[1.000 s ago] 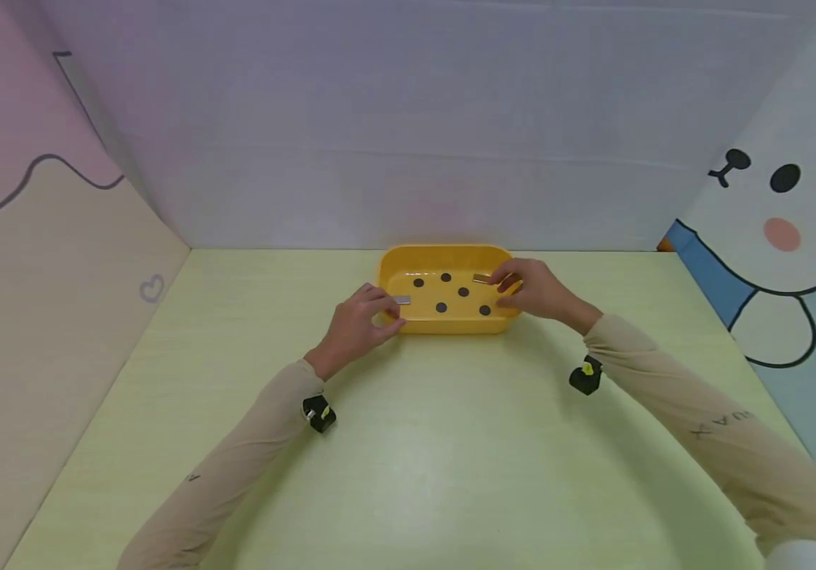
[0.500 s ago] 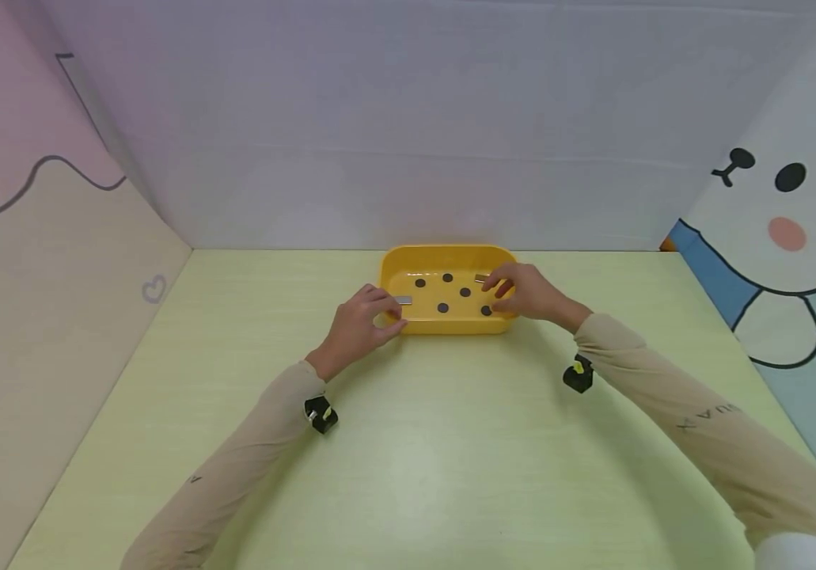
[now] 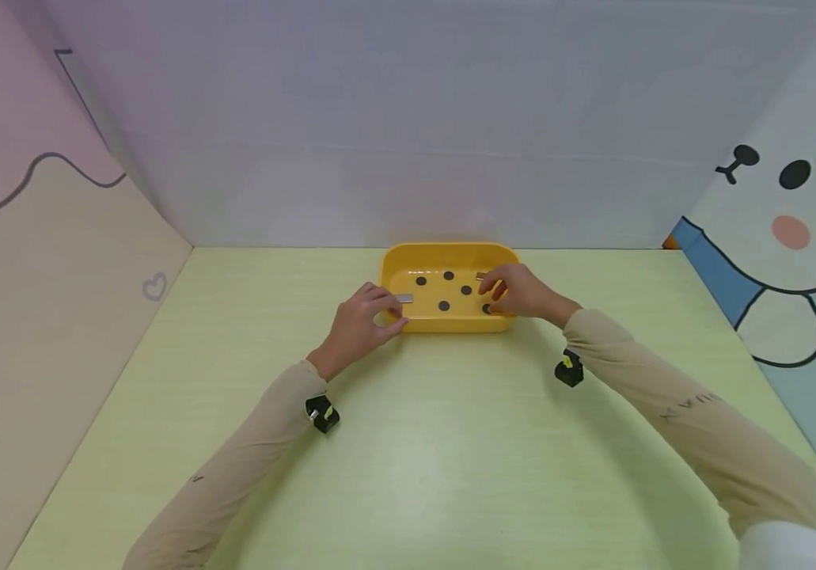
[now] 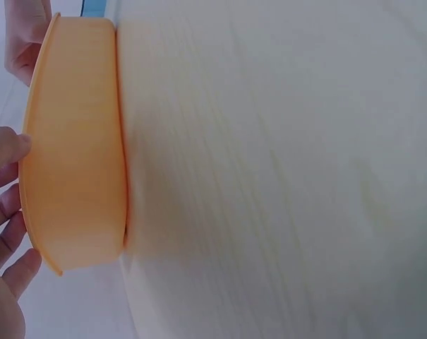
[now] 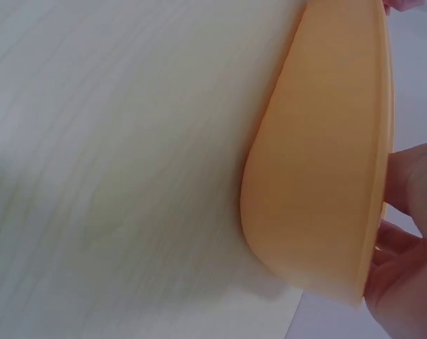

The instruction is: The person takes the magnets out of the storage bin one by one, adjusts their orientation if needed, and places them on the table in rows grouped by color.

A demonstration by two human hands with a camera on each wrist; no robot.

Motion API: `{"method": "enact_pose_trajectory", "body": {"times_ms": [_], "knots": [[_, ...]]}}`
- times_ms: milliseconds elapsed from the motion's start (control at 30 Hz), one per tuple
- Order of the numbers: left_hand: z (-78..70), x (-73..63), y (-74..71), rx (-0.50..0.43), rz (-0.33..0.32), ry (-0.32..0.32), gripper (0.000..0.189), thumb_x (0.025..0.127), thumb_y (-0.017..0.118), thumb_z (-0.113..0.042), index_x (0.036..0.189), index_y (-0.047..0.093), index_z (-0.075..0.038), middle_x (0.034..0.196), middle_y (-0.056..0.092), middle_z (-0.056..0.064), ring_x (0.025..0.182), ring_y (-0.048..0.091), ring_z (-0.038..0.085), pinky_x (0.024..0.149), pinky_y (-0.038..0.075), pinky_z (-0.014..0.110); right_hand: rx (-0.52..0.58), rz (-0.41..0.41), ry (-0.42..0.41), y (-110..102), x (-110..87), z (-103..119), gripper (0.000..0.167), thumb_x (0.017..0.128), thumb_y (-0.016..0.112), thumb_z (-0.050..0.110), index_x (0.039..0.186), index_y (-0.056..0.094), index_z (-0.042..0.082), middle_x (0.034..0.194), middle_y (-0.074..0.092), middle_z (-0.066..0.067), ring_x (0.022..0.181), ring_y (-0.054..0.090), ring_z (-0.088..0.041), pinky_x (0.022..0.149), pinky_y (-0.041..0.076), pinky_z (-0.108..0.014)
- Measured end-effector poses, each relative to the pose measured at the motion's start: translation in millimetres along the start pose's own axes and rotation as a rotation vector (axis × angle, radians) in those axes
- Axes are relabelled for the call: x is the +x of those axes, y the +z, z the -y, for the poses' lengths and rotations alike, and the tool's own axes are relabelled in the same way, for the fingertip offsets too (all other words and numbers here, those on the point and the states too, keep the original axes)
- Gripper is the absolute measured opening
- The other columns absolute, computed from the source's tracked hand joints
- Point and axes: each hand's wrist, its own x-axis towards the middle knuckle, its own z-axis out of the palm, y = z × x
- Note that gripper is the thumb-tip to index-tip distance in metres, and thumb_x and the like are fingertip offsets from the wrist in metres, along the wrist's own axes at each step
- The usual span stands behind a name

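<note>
A shallow yellow tray (image 3: 422,325) stands on the table against the back wall. Several dark round discs (image 3: 444,305) lie in it. My left hand (image 3: 361,323) is at its left end, thumb by the front rim and fingers over the side, next to a flat silver strip (image 3: 404,298). Fingers of the left hand (image 4: 5,236) touch the rim in the left wrist view. My right hand (image 3: 524,293) reaches over the right end into the tray, its thumb and forefinger apart. It partly covers a small brownish strip (image 3: 480,276) and overlaps one disc.
A pale green table (image 3: 408,443) spreads in front of the tray. A plain fabric wall (image 3: 408,158) rises behind it, with cartoon-printed panels at both sides. Each sleeved forearm carries a small black wrist camera (image 3: 322,413).
My right hand has moved a little left and further into the tray, with its forearm following. The left hand stays where it was, and the tray stays in place.
</note>
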Motion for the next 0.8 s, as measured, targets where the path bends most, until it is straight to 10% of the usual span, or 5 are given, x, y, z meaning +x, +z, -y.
{"method": "enact_pose_trajectory", "body": {"times_ms": [800], "knots": [[0.2,1.9,0.3,-0.006,0.03,-0.022,0.015,0.08,0.076,-0.024,0.08,0.066,-0.013,0.087,0.065,-0.002,0.086,0.052,0.016,0.069,0.049,0.03,-0.262,0.091,0.005,11.1,25.7,-1.5,0.017,0.071,0.07,-0.012,0.083,0.07,0.0,0.082,0.065,-0.009,0.079,0.058,-0.025,0.07,0.051,-0.036]]}}
